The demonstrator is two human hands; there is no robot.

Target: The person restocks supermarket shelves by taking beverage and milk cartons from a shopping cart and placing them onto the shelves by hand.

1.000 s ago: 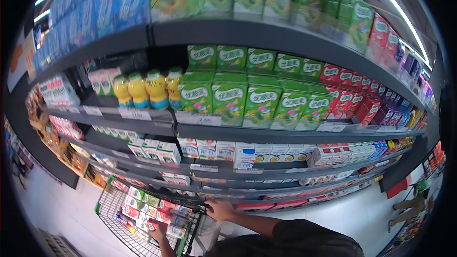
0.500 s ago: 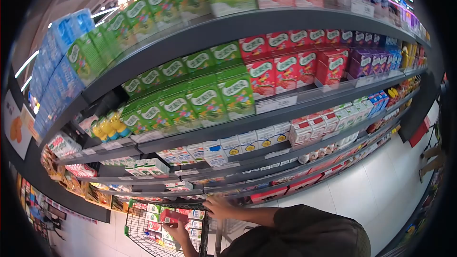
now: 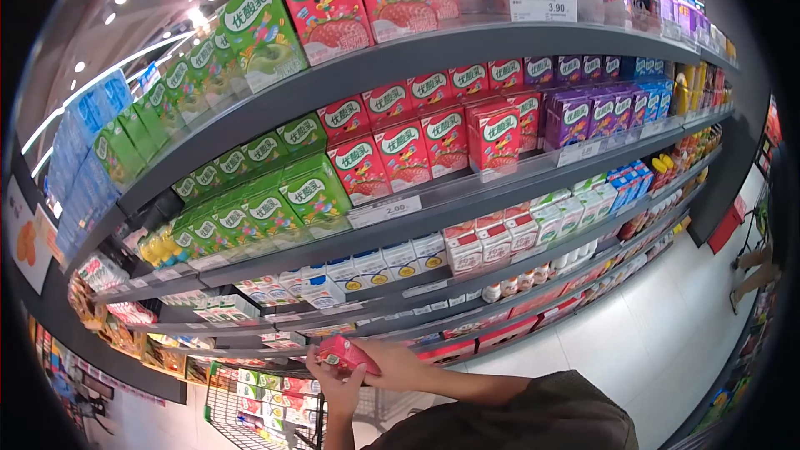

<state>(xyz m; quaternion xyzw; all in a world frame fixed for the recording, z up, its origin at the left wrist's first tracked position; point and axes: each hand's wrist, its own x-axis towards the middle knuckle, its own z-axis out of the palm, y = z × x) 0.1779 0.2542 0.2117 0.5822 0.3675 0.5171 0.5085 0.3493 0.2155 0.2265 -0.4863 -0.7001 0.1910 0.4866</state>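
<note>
A small red drink carton point(image 3: 348, 356) is between my two hands, above the handle end of the cart. My left hand point(image 3: 335, 382) grips its left and lower side, with the thumb across the front. My right hand point(image 3: 395, 367) is at its right end; the fingers behind the carton are mostly hidden. The wire shopping cart point(image 3: 218, 396) with green trim stands at the lower left, holding several small drink cartons point(image 3: 271, 396).
Long grey shelves point(image 3: 467, 43) curve across the view, bearing red cartons point(image 3: 443, 140), green cartons point(image 3: 315, 187) and purple cartons point(image 3: 575, 117). Pale floor point(image 3: 617, 317) runs along their base. At the far right, a person's legs point(image 3: 754, 277) show.
My left hand has lifted the red carton from the cart toward my right hand, which has left the cart handle and met it. The view has swung right along the shelves.
</note>
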